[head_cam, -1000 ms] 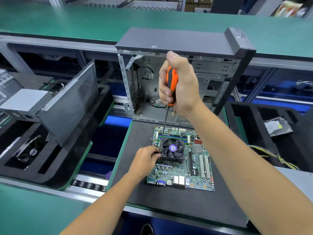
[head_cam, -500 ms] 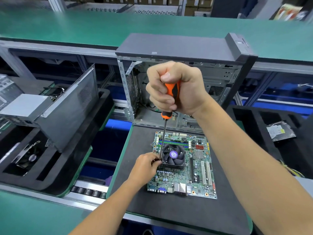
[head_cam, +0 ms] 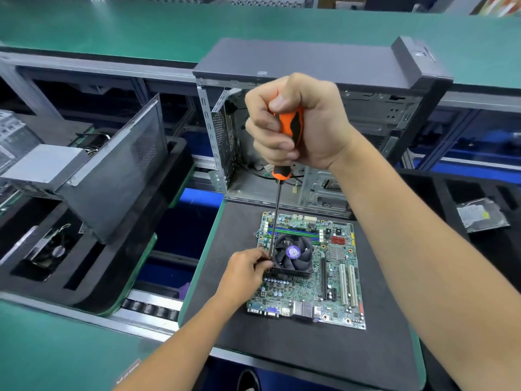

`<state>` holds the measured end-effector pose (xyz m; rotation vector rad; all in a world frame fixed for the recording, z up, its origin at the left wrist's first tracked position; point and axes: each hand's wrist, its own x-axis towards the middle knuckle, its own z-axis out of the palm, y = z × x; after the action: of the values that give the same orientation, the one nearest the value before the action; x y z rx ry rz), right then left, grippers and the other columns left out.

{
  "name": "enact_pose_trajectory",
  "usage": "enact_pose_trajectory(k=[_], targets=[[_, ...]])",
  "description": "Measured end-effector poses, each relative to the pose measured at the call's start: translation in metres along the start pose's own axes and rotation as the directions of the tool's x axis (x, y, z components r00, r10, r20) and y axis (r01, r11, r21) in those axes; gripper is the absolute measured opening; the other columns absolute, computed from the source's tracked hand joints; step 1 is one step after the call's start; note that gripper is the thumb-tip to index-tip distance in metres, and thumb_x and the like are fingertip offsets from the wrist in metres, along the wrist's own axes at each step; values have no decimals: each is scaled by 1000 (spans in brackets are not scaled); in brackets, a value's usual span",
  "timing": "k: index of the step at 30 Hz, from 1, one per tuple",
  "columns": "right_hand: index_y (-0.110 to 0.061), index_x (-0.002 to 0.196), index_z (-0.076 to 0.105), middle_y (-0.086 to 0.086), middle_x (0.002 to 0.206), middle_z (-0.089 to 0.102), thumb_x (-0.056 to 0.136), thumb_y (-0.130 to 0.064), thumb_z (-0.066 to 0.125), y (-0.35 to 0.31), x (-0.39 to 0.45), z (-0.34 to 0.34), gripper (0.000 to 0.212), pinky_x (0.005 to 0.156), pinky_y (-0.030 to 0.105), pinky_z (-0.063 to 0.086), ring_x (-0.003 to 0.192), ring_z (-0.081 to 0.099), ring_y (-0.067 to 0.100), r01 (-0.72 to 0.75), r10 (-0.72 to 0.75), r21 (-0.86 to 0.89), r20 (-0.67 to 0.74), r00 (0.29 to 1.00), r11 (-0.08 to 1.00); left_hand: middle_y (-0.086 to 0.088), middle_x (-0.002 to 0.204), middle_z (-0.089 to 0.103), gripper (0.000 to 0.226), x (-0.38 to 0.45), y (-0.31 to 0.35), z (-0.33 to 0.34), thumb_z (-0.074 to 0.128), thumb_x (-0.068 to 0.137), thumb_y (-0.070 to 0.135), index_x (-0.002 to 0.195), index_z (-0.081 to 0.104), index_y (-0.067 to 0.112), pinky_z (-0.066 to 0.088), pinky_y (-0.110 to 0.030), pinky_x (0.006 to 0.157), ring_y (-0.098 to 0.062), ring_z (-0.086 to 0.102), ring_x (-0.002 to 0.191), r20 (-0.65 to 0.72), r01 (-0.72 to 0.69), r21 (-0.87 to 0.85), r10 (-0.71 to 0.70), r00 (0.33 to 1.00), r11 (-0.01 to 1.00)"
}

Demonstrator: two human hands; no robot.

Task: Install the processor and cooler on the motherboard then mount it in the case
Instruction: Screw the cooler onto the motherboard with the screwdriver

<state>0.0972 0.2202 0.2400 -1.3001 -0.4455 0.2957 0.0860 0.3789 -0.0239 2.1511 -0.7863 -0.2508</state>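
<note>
A green motherboard (head_cam: 335, 280) lies flat on a dark mat (head_cam: 310, 351). A black fan cooler (head_cam: 293, 253) with a purple hub sits on the board. My right hand (head_cam: 296, 122) grips the orange and black handle of a screwdriver (head_cam: 277, 210), held upright, its tip down at the cooler's left edge. My left hand (head_cam: 245, 268) pinches the shaft's lower end beside the cooler's near-left corner. Behind the mat stands the open grey computer case (head_cam: 324, 63), its inside facing me.
A grey side panel (head_cam: 118, 170) leans in a black foam tray (head_cam: 93, 277) at left, next to a power supply (head_cam: 39, 165) and a spare fan (head_cam: 53, 249). At right a hard drive (head_cam: 482, 215) lies in another foam tray. Green benches surround the conveyor.
My right hand has turned on the screwdriver handle, wrapping it from above with the fingers facing me. The left hand stays at the tip. The view has tilted slightly.
</note>
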Motion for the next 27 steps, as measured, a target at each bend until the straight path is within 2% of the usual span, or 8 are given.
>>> enact_pose_trajectory(k=[2,5,8,15,20,22,24,27], targets=[[-11,56,44,1,43,36,63,-19,43,0,-1,0,10,43,15,20,34,24,8,-2,0,25,72,997,1000,5,71,65,6,1,0,0,67,87,10,81,68,9,36,-9,58,-7,55,61,6,-22,26,22,1000,999],[-11,56,46,-1,42,38,59,-19,45,-3,2,-1,9,40,12,17,31,26,6,-28,9,108,175,985,994,-3,78,70,7,2,0,2,65,87,6,82,68,5,41,-20,62,-15,60,69,1,-26,41,26,1000,999],[-9,50,47,2,41,40,57,-20,45,-5,7,-7,14,39,16,15,31,28,9,7,-18,108,101,995,994,-7,76,69,10,2,1,2,65,87,9,80,68,3,46,-30,63,-21,62,69,-12,-21,44,22,1000,999],[-12,49,47,0,43,39,66,-18,40,0,0,-3,19,40,15,18,33,25,8,25,-31,110,61,998,994,-6,64,65,19,8,-1,-4,67,87,15,72,68,2,47,-34,57,-20,57,58,57,-33,74,29,998,997],[-11,48,47,3,42,36,73,-11,36,12,-5,14,26,41,13,21,35,25,8,143,-122,109,-179,976,984,0,74,68,11,6,0,-4,67,87,12,79,69,5,47,-25,62,-14,61,66,74,-43,72,38,997,996],[-8,52,44,3,42,35,75,-11,37,18,-8,21,25,42,13,23,36,25,9,242,-221,17,-349,911,970,4,67,63,5,5,1,-4,67,87,11,82,68,9,42,-21,57,-12,54,57,60,-27,77,22,998,997],[-9,57,43,4,41,35,77,-10,40,23,-14,25,21,44,15,24,36,25,11,340,-349,-118,-529,774,933,3,66,62,4,5,1,-4,67,86,11,83,67,11,42,-24,57,-11,50,53,52,-15,85,11,999,996],[-10,58,41,5,42,34,79,-8,41,25,-23,27,22,44,17,23,35,25,12,383,-425,-209,-616,663,900,1,71,69,5,5,0,-4,68,85,7,80,69,8,47,-27,61,-13,59,60,54,-27,84,22,998,996]])
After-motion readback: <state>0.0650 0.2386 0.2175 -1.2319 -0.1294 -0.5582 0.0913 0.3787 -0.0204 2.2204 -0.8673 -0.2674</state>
